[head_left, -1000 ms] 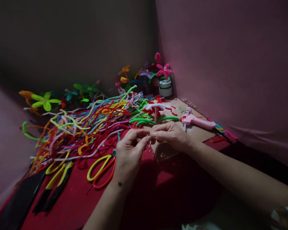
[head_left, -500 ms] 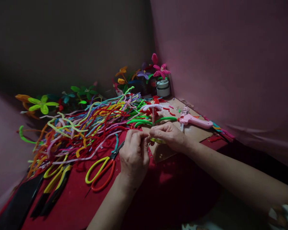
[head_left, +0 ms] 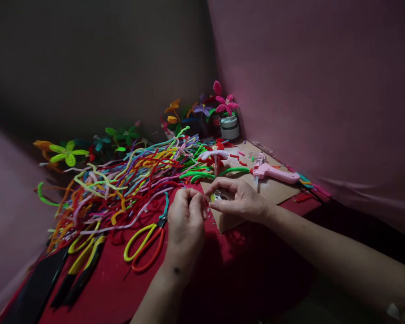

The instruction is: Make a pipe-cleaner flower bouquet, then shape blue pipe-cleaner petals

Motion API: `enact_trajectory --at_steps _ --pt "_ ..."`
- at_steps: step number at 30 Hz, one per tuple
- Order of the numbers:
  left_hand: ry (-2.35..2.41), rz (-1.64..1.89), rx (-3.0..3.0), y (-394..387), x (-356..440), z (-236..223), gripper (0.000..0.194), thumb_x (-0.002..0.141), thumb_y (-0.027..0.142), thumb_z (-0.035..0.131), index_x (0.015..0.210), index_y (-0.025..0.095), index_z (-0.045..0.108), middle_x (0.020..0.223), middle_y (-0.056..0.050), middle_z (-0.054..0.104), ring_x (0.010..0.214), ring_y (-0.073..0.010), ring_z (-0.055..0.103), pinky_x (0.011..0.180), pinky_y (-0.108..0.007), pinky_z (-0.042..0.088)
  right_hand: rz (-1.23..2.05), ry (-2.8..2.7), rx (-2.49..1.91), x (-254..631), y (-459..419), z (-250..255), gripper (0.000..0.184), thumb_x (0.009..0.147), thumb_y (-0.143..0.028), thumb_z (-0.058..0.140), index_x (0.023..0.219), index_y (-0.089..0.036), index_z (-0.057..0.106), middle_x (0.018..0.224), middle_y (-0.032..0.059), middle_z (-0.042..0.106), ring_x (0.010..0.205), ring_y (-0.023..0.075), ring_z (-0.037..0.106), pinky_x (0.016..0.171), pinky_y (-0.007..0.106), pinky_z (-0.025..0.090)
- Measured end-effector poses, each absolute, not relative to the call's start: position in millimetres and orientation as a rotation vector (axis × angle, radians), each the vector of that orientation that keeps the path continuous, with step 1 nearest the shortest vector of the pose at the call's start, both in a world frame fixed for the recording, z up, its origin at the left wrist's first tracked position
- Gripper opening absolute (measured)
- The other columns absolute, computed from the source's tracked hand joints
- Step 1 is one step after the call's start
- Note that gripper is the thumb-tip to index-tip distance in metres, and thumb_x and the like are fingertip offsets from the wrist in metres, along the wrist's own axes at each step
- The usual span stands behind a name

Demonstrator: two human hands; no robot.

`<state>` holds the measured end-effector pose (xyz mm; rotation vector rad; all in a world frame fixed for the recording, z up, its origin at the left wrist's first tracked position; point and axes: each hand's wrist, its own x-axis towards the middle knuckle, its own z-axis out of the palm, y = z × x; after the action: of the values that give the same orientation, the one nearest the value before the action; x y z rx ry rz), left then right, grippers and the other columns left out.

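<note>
Curling inward, left hand (head_left: 187, 220) beside right hand (head_left: 241, 201), right fingers (head_left: 222, 182) pointing left

1 head-worn camera, facing forward and down

A: Back corner?
B: Pale lidded container (head_left: 230, 130), upright; pink fuzzy flower (head_left: 227, 104) just above its lid.
A: Left side?
B: Yellow-green fuzzy flower (head_left: 68, 154), petals spread.
A: Lower left?
B: Flat black object (head_left: 37, 285) beside yellow-and-black-handled tool (head_left: 75, 268), on red surface (head_left: 111, 288).
</note>
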<state>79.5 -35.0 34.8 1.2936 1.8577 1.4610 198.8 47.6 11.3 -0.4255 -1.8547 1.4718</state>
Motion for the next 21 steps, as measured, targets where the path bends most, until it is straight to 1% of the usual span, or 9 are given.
enact_trajectory --at_steps 2,4,5,7,10,13,16,18,21 --pt "1.550 1.428 0.990 -34.3 77.5 38.4 0.019 0.074 0.034 0.056 0.069 0.018 0.047 0.048 0.006 0.043 0.041 -0.0065 0.037 0.040 -0.019 0.030 1.138 -1.893 -0.406 199.9 45.3 10.9 0.018 0.070 -0.024 0.062 0.086 -0.015 0.059 0.075 0.0011 0.053 0.066 0.0107 0.048 0.059 0.024 0.039" --pt "1.357 1.357 0.788 -32.7 73.5 41.5 0.021 0.067 0.032 0.063 0.067 0.016 0.050 0.046 0.006 0.041 0.037 -0.0044 0.033 0.036 -0.017 0.027 0.812 -1.910 -0.320 201.9 43.7 10.0 0.018 0.069 -0.019 0.061 0.087 -0.017 0.058 0.082 0.0040 0.056 0.077 0.0146 0.052 0.070 0.029 0.043" --pt "1.305 1.308 0.726 -31.8 71.4 42.7 0.021 0.064 0.029 0.065 0.065 0.014 0.050 0.045 0.006 0.040 0.037 -0.0034 0.032 0.034 -0.016 0.025 0.694 -1.914 -0.271 203.2 42.9 9.6 0.020 0.069 -0.017 0.060 0.088 -0.017 0.058 0.084 0.0048 0.057 0.081 0.0160 0.052 0.074 0.031 0.043" --pt "1.227 1.201 0.664 -30.3 68.9 43.7 0.018 0.063 0.025 0.065 0.063 0.013 0.051 0.046 0.007 0.038 0.037 -0.0021 0.030 0.032 -0.014 0.023 0.554 -1.920 -0.189 206.5 40.5 9.7 0.023 0.069 -0.015 0.060 0.092 -0.018 0.057 0.086 0.0057 0.059 0.083 0.0171 0.053 0.077 0.034 0.044" --pt "1.135 1.041 0.665 -28.8 73.3 42.4 0.013 0.065 0.022 0.061 0.068 0.013 0.053 0.047 0.007 0.037 0.036 -0.0023 0.029 0.030 -0.013 0.022 0.488 -1.930 -0.119 213.1 33.6 13.2 0.023 0.069 -0.017 0.062 0.092 -0.019 0.057 0.086 0.0066 0.059 0.081 0.0178 0.053 0.076 0.035 0.045" --pt "1.175 0.914 0.770 -25.5 81.7 39.0 0.016 0.065 0.023 0.059 0.076 0.016 0.051 0.046 0.008 0.040 0.032 -0.0038 0.031 0.028 -0.015 0.023 0.507 -1.901 -0.127 220.8 26.3 19.9 0.022 0.070 -0.018 0.062 0.091 -0.021 0.058 0.087 0.0067 0.059 0.081 0.0181 0.055 0.075 0.036 0.046" --pt "1.487 1.020 1.049 -17.2 77.0 34.1 0.017 0.064 0.024 0.056 0.078 0.018 0.048 0.047 0.008 0.044 0.031 -0.0054 0.035 0.031 -0.017 0.026 0.528 -1.846 -0.217 227.2 26.3 23.2 0.020 0.070 -0.016 0.061 0.089 -0.021 0.058 0.089 0.0070 0.059 0.084 0.0186 0.056 0.076 0.036 0.046" --pt "1.770 1.126 1.227 -10.2 63.5 30.5 0.016 0.064 0.025 0.054 0.079 0.018 0.051 0.049 0.007 0.047 0.035 -0.0057 0.039 0.036 -0.018 0.030 0.519 -1.850 -0.280 229.8 32.3 20.0 0.017 0.071 -0.016 0.062 0.087 -0.020 0.059 0.088 0.0073 0.059 0.084 0.0188 0.056 0.077 0.037 0.046" --pt "1.988 1.028 1.381 -1.9 40.4 25.5 0.014 0.066 0.028 0.051 0.074 0.017 0.055 0.049 0.005 0.050 0.039 -0.0078 0.042 0.042 -0.020 0.033 0.514 -1.968 -0.371 231.3 45.7 6.5 0.013 0.072 -0.019 0.063 0.084 -0.018 0.060 0.086 0.0073 0.061 0.084 0.0189 0.056 0.078 0.037 0.045"
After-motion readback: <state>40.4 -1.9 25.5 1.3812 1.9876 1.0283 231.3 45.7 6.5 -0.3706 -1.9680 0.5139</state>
